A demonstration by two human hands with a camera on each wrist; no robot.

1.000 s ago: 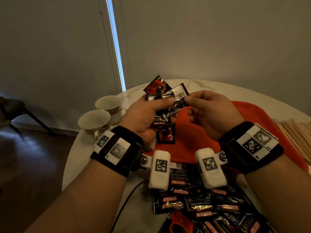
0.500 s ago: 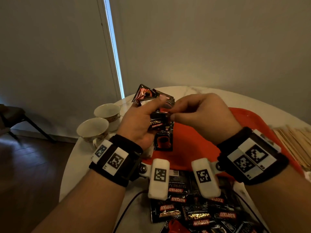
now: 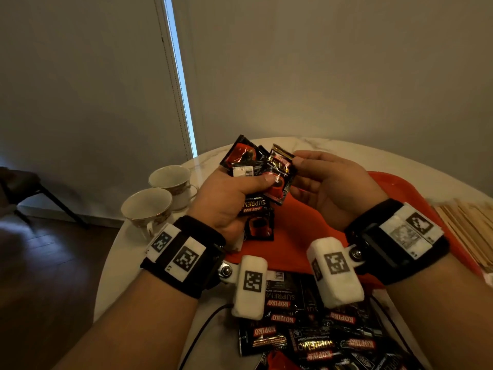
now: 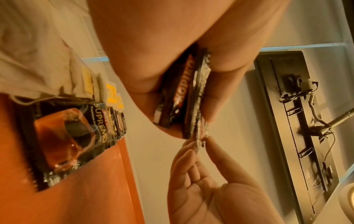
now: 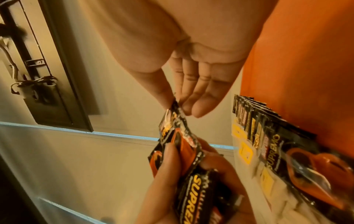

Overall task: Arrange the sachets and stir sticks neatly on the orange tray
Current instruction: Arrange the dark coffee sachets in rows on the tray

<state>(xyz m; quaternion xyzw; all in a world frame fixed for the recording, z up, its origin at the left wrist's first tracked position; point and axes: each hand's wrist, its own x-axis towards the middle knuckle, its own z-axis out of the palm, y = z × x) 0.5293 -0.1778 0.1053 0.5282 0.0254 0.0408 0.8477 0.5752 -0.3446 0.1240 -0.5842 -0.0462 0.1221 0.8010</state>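
Observation:
Above the left part of the orange tray (image 3: 314, 222), my left hand (image 3: 256, 180) grips a fanned bundle of black-and-red coffee sachets (image 3: 241, 158). My right hand (image 3: 296, 162) pinches the top corner of one more sachet (image 3: 280, 177), printed front up, against the bundle; my left thumb lies on its lower part. The left wrist view shows the stack (image 4: 184, 94) edge-on in my left hand (image 4: 184, 106), with the right hand (image 4: 201, 141) pinching its end. The same pinch (image 5: 177, 104) shows in the right wrist view. A row of overlapped sachets (image 5: 268, 136) lies on the tray.
A loose pile of sachets (image 3: 306, 332) lies on the marble table in front of the tray. Wooden stir sticks (image 3: 469, 231) lie at the right edge. Two teacups (image 3: 170, 180) (image 3: 146, 209) stand at the left. Tea bags with yellow tags (image 4: 111, 94) lie beyond the sachet row.
The sachet in my right hand has gone from barcode side up to printed front up. My right hand pressed in against the bundle, then drew back a little to the right.

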